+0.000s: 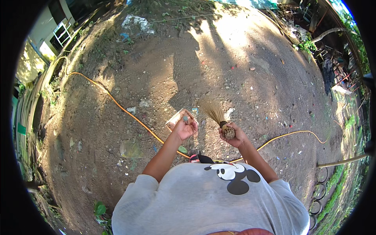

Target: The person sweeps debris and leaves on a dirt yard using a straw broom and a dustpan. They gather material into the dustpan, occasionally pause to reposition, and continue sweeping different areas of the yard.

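Observation:
My left hand (185, 129) grips a dustpan (174, 119) by a greyish upright handle, whose top shows above my thumb. The pan is box-shaped with pale, brown-stained inner walls; part of it is hidden behind my hand. In my right hand (237, 136) is a stick broom (213, 110), held at its bound butt end. Its thin bristles fan out forward and slightly left, over the dirt ground (152, 88). Broom and pan are apart, with a small gap between them. Whether the bristles touch the ground I cannot tell.
An orange hose or cord (123, 107) crosses the ground near my feet and continues as a yellow length (289, 134) at right. Crumpled white plastic (136, 23) lies ahead. Piled scrap (342, 70) stands at right, boards (32, 111) at left. Small litter is scattered about.

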`<action>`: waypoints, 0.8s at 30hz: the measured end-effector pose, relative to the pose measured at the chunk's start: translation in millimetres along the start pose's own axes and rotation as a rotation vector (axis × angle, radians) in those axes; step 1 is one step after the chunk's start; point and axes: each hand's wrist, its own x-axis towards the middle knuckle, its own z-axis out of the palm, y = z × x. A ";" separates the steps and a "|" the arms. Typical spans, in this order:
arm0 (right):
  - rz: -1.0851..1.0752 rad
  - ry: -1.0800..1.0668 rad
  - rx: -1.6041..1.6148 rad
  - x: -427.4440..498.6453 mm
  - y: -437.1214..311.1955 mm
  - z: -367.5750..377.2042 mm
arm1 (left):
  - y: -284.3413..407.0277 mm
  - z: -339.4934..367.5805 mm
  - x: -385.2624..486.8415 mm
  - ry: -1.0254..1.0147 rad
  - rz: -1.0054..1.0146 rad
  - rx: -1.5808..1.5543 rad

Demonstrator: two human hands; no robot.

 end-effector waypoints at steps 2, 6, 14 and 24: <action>0.013 -0.016 0.062 17.2 -28.7 0.3 | 20.1 26.5 25.9 -0.028 -0.021 0.055; -0.049 0.008 0.044 74.5 -81.8 1.4 | 45.3 80.6 95.2 0.046 -0.033 0.100; -0.080 -0.126 0.042 224.4 -271.4 -10.0 | 129.4 190.5 291.6 0.316 0.061 0.002; 0.117 -0.066 0.136 408.7 -509.9 59.8 | 247.2 367.6 451.5 0.387 0.211 -0.148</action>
